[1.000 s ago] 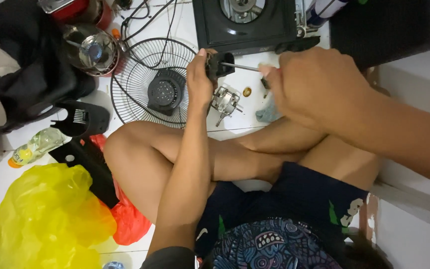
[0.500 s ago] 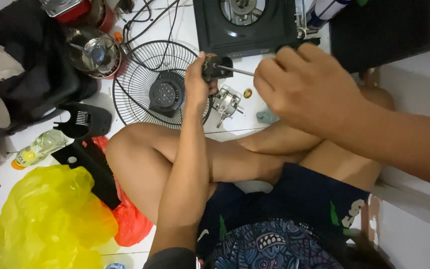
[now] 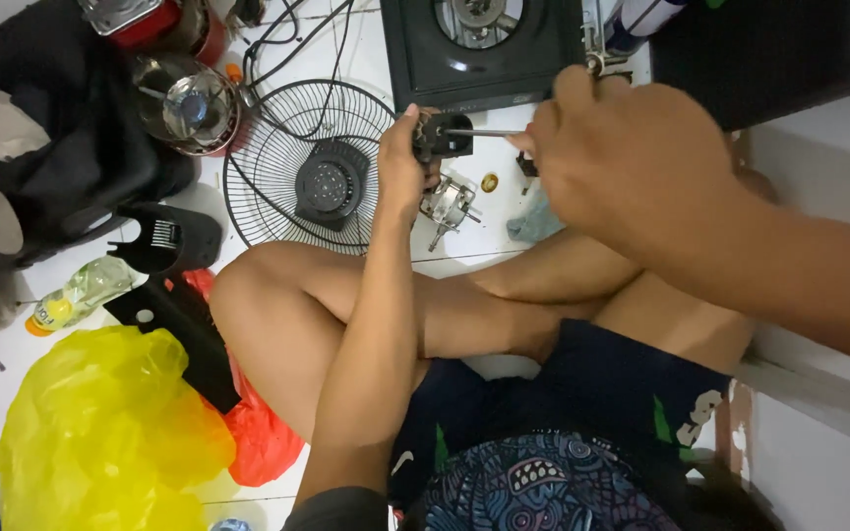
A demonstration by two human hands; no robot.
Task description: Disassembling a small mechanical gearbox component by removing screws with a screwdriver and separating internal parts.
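The left hand (image 3: 400,167) is curled around a small black part (image 3: 442,136) and holds it up over the white floor (image 3: 464,251). The black part sits at the fingertips, just to the side of the round wire fan guard (image 3: 307,167). The right hand (image 3: 632,162) is closed tight around the handle of a thin screwdriver (image 3: 479,132). The metal tip pokes into the black part. The right hand is on the far side of the black part from the fan guard. A small metal motor piece (image 3: 448,202) lies on the floor just under the black part. A black stove (image 3: 484,49) sits past the fan guard. A yellow bag (image 3: 91,433) lies well apart from the fan guard, by the bent knee.
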